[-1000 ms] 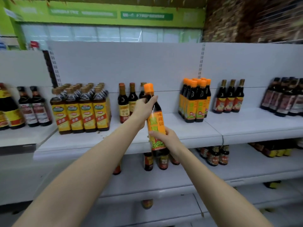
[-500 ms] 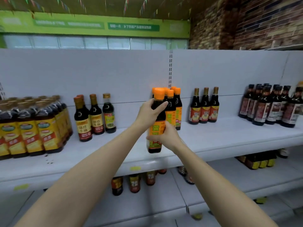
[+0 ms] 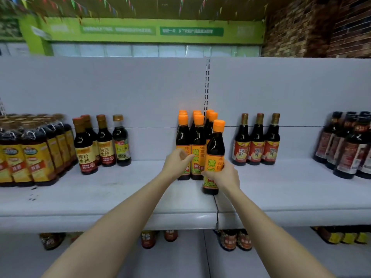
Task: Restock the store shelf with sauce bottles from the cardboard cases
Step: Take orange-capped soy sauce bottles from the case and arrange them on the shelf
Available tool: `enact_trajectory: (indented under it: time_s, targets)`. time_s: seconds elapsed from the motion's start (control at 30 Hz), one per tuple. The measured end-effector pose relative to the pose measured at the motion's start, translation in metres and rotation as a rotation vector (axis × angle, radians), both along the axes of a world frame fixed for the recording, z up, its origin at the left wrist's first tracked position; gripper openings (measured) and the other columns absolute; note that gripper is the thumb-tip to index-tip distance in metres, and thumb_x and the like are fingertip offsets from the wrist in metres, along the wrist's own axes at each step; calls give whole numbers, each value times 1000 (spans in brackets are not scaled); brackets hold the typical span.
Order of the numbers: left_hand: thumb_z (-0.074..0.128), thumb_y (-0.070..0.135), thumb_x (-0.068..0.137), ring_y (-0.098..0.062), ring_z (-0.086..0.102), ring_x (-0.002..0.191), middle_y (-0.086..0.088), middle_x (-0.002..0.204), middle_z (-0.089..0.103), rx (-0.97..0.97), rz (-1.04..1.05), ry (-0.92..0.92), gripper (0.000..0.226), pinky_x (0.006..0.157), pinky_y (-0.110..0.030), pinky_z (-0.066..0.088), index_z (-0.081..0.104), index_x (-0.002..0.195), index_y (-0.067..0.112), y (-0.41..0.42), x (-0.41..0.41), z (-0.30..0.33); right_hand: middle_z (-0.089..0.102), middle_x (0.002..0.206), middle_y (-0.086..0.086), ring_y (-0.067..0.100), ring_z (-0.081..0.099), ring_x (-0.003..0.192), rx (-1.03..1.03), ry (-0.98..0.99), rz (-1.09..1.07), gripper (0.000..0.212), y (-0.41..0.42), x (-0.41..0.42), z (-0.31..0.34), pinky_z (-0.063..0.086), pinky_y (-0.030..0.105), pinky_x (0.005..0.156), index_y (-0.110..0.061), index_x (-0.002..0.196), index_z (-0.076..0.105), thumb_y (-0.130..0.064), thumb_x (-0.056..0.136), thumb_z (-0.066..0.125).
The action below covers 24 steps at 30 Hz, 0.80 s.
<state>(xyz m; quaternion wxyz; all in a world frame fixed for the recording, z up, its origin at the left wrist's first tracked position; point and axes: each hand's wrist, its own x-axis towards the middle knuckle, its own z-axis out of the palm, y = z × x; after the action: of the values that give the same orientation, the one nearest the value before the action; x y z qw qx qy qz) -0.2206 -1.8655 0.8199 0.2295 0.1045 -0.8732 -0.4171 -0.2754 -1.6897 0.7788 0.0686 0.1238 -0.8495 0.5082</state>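
One orange-capped bottle (image 3: 214,155) is now standing on the shelf (image 3: 120,197), base down at the near right corner of the orange-capped group (image 3: 192,145). Half a second ago you were carrying it clear of the board, both hands on it; a second ago it was further left, in front of the three brown-capped bottles (image 3: 100,143).

Your right hand (image 3: 222,175) wraps the lower label, fingers curled round the body. Your left hand (image 3: 177,160) has let go of the neck and dropped beside the front-left bottles of the group; fingers loosely curled, holding nothing that shows. Whether it touches a label you cannot tell from here.

Placement:
- Bottle upright, nearer you than the rest of its group, just right of the seam between the two shelf boards.
- It looks to stand touching or nearly touching the group behind it; the gap is hidden.

Meaning for the task: this unit reads as delivered, release not yet done. It probably wants a push back to line up with its row. Plenty of bare board lies left and right of the group. Red-label bottles (image 3: 256,145) stand well apart to the right, the yellow-label pack (image 3: 30,153) far left. No cardboard case is in view.
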Motion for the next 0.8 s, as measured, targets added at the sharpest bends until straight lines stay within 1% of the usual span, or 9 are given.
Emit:
enact_trajectory:
  time_s: [0.1, 0.17, 0.23, 0.3, 0.4, 0.5, 0.57, 0.63, 0.8]
  targets:
    - [65, 41, 96, -20, 59, 97, -2, 102, 64, 11, 89, -13, 33, 78, -31, 46, 60, 106, 9, 1, -5, -12, 71, 103, -11, 16, 67, 96, 56, 26, 0, 55, 2, -12, 0, 53, 37, 85, -30, 114, 57, -50, 72, 86]
    - [68, 36, 95, -21, 60, 98, -4, 105, 63, 68, 132, -19, 33, 80, -34, 49, 50, 108, 13, 2, -11, -20, 65, 102, -11, 16, 64, 94, 53, 33, -11, 63, 5, -20, -2, 50, 36, 83, -27, 123, 47, -50, 77, 84]
    - [73, 34, 91, -25, 62, 102, -9, 117, 62, 132, 170, -21, 46, 84, -40, 52, 38, 116, 16, 3, -16, -29, 61, 101, -10, 17, 60, 93, 39, 48, -18, 69, 7, -29, -7, 49, 37, 83, -25, 128, 38, -50, 80, 81]
    - [78, 34, 87, -30, 59, 113, -13, 130, 54, 146, 213, -32, 64, 94, -45, 51, 35, 129, 13, 3, -21, -38, 61, 106, -8, 18, 63, 98, -2, 67, -25, 68, 7, -39, -13, 53, 41, 84, -24, 128, 39, -50, 81, 80]
    - [82, 36, 83, -28, 53, 122, -10, 133, 46, 148, 212, -67, 79, 102, -44, 48, 35, 140, 10, 4, -26, -48, 58, 117, -2, 18, 61, 105, -46, 97, -22, 65, 6, -49, -21, 54, 40, 85, -23, 130, 44, -51, 83, 79]
    - [86, 50, 71, -24, 61, 115, -5, 127, 56, 203, 200, -65, 82, 98, -47, 54, 39, 131, 19, 2, -36, -60, 55, 119, 0, 18, 57, 106, -50, 119, 5, 65, 0, -55, -24, 52, 37, 86, -22, 135, 46, -51, 85, 76]
    - [79, 70, 54, -22, 64, 109, -2, 122, 60, 237, 232, -40, 92, 92, -49, 57, 41, 124, 25, -6, -50, -73, 51, 119, 2, 20, 53, 111, -8, 133, -23, 65, -4, -59, -26, 51, 40, 90, -23, 134, 45, -55, 86, 74]
    - [71, 79, 45, -22, 64, 109, -1, 122, 59, 238, 241, -22, 100, 91, -49, 57, 42, 124, 25, -8, -57, -77, 45, 117, 3, 23, 48, 109, 52, 145, -81, 65, -7, -61, -27, 49, 40, 90, -25, 135, 43, -59, 87, 71]
    - [75, 76, 55, -22, 62, 113, -1, 124, 60, 221, 212, -13, 99, 96, -49, 54, 43, 131, 21, -4, -56, -78, 43, 114, 3, 20, 51, 94, -112, 65, 9, 64, -13, -65, -27, 42, 33, 86, -27, 143, 38, -50, 92, 69]
